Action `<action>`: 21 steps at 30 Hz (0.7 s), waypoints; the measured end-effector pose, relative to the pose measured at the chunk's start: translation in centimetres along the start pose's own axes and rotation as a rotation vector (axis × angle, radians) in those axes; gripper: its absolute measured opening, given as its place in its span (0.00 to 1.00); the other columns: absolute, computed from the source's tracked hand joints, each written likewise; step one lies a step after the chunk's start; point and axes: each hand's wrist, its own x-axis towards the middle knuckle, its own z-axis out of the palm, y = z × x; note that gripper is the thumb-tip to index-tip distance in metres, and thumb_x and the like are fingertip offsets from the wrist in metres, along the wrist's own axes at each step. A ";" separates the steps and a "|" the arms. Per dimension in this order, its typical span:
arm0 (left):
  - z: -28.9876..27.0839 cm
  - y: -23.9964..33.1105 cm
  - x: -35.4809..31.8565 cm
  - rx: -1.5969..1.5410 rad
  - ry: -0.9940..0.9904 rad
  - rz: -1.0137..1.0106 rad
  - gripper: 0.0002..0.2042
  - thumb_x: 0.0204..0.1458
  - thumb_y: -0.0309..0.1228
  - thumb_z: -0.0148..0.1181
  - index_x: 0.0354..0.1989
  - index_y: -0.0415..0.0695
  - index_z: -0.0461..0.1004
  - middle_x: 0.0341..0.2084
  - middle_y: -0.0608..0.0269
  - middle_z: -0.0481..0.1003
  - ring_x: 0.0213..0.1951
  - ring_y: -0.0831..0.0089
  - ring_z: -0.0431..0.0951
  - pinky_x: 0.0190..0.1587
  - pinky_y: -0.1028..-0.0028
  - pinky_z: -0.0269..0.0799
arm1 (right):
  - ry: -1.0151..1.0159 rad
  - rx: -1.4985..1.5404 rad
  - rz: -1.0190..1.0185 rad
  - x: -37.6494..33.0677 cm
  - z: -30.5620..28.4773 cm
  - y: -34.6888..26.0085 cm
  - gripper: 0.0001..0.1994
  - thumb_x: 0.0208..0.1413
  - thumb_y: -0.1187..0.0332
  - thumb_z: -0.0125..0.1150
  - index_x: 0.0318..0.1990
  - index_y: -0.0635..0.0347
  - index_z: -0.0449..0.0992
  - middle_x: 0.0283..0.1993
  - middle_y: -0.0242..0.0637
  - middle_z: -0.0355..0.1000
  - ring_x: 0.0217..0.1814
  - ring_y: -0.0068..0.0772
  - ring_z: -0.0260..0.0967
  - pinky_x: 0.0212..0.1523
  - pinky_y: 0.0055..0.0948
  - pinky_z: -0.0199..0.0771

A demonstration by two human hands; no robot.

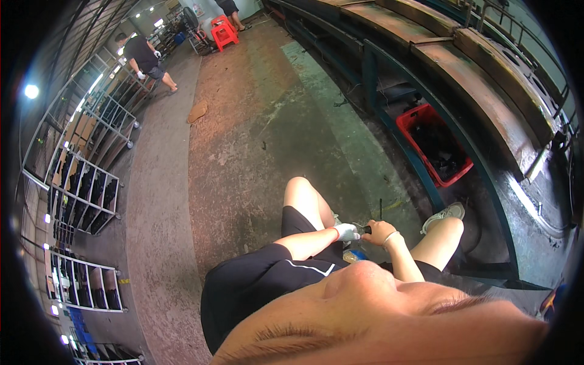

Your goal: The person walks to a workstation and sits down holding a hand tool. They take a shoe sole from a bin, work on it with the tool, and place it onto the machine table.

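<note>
White glove [345, 234] covers the left hand [349, 231], which I see curled close to a small black piece [367, 230] near me, low between the knees [299, 187]. Just to its right, the bare right hand [381, 232] has its fingers bent around that piece; whether the left fingers also grip something, I cannot tell from my end. Slightly beyond the right hand I pick out a thin dark stick [381, 208]. Farther right, a red bin [453, 178] stands below a long worn counter [439, 64]. Along the left I have metal racks [91, 205]; far left, a person [143, 56] in dark clothing stands beside them, with red stools [224, 33] to the right.
</note>
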 end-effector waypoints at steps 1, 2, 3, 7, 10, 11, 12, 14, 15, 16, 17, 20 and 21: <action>0.0 0.0 0.0 -0.002 -0.001 0.002 0.20 0.49 0.47 0.52 0.35 0.41 0.78 0.32 0.48 0.77 0.39 0.56 0.78 0.42 0.63 0.71 | -0.001 -0.001 -0.001 0.0 0.0 -0.1 0.28 0.48 0.50 0.59 0.49 0.65 0.70 0.43 0.52 0.74 0.48 0.48 0.72 0.49 0.39 0.71; 0.0 -0.1 -0.1 -0.003 -0.001 0.002 0.20 0.49 0.47 0.52 0.35 0.41 0.78 0.32 0.48 0.77 0.39 0.56 0.78 0.42 0.63 0.71 | 0.002 -0.003 0.001 -0.1 -0.1 -0.2 0.28 0.48 0.50 0.59 0.49 0.65 0.70 0.43 0.52 0.74 0.48 0.48 0.72 0.49 0.38 0.71; -0.1 0.0 -0.1 0.005 0.000 0.006 0.20 0.49 0.47 0.52 0.35 0.41 0.78 0.32 0.48 0.77 0.39 0.56 0.78 0.42 0.63 0.71 | 0.007 -0.003 0.004 -0.2 -0.3 -0.3 0.28 0.48 0.50 0.59 0.49 0.65 0.70 0.43 0.52 0.74 0.48 0.48 0.72 0.49 0.38 0.71; -0.4 0.0 -0.1 0.030 0.000 0.013 0.20 0.49 0.47 0.52 0.35 0.42 0.78 0.32 0.48 0.77 0.39 0.56 0.78 0.42 0.63 0.71 | 0.033 0.020 0.003 0.4 0.3 0.2 0.28 0.46 0.49 0.60 0.48 0.61 0.71 0.42 0.53 0.74 0.46 0.51 0.72 0.47 0.40 0.72; -0.4 -0.1 -0.2 0.032 0.016 0.007 0.19 0.49 0.47 0.53 0.35 0.42 0.78 0.32 0.49 0.77 0.39 0.56 0.78 0.42 0.63 0.71 | 0.037 0.021 -0.001 0.4 0.3 0.1 0.28 0.46 0.49 0.60 0.48 0.62 0.71 0.42 0.53 0.74 0.46 0.51 0.72 0.47 0.40 0.72; -0.5 -0.1 -0.2 0.033 0.016 0.006 0.19 0.49 0.47 0.53 0.35 0.42 0.78 0.32 0.49 0.77 0.39 0.56 0.78 0.42 0.63 0.71 | 0.037 0.020 -0.003 0.5 0.3 0.1 0.28 0.46 0.49 0.60 0.48 0.62 0.71 0.42 0.53 0.74 0.46 0.51 0.72 0.47 0.40 0.72; -0.3 -0.5 -0.1 0.023 0.017 0.010 0.19 0.49 0.47 0.53 0.35 0.42 0.78 0.32 0.49 0.77 0.39 0.56 0.78 0.42 0.63 0.71 | 0.034 0.015 -0.005 0.6 0.4 0.0 0.28 0.46 0.49 0.60 0.48 0.62 0.71 0.42 0.53 0.74 0.46 0.51 0.72 0.47 0.40 0.72; 0.0 -1.1 0.0 0.008 0.022 0.012 0.19 0.49 0.46 0.53 0.35 0.42 0.78 0.32 0.49 0.77 0.39 0.56 0.78 0.42 0.63 0.71 | 0.033 0.009 -0.009 0.7 0.5 -0.4 0.27 0.46 0.49 0.60 0.48 0.62 0.71 0.42 0.53 0.74 0.46 0.51 0.72 0.47 0.40 0.72; -0.1 -1.0 0.2 0.008 0.013 0.015 0.19 0.50 0.46 0.53 0.35 0.42 0.78 0.32 0.49 0.77 0.39 0.56 0.78 0.42 0.63 0.71 | 0.041 0.014 -0.007 0.6 0.4 -0.2 0.27 0.46 0.49 0.60 0.47 0.62 0.71 0.41 0.53 0.74 0.46 0.51 0.72 0.47 0.40 0.72; -0.1 -0.8 0.3 0.007 0.004 0.018 0.19 0.50 0.46 0.53 0.35 0.42 0.78 0.32 0.49 0.77 0.39 0.57 0.78 0.41 0.63 0.71 | 0.044 0.017 -0.004 0.6 0.3 0.0 0.27 0.46 0.49 0.60 0.47 0.62 0.71 0.41 0.53 0.74 0.46 0.51 0.72 0.47 0.40 0.72; -0.1 -0.5 0.4 0.011 0.002 0.020 0.19 0.50 0.46 0.53 0.35 0.42 0.78 0.32 0.49 0.77 0.39 0.57 0.78 0.41 0.63 0.71 | 0.041 0.025 0.002 0.5 0.3 0.2 0.27 0.45 0.49 0.60 0.46 0.62 0.72 0.41 0.53 0.74 0.45 0.51 0.72 0.47 0.40 0.72; -0.3 -0.2 0.2 0.013 0.027 -0.002 0.19 0.50 0.46 0.52 0.35 0.42 0.78 0.31 0.50 0.78 0.38 0.57 0.78 0.41 0.63 0.71 | 0.047 0.040 0.001 0.6 0.3 0.3 0.26 0.44 0.49 0.60 0.45 0.61 0.73 0.41 0.53 0.74 0.45 0.51 0.72 0.46 0.40 0.72; -0.2 -0.4 0.0 -0.018 0.006 -0.008 0.18 0.50 0.46 0.52 0.34 0.42 0.78 0.30 0.51 0.78 0.37 0.58 0.78 0.41 0.63 0.71 | 0.048 0.043 -0.002 0.6 0.4 0.2 0.26 0.44 0.49 0.60 0.44 0.61 0.73 0.40 0.52 0.74 0.45 0.51 0.72 0.46 0.40 0.72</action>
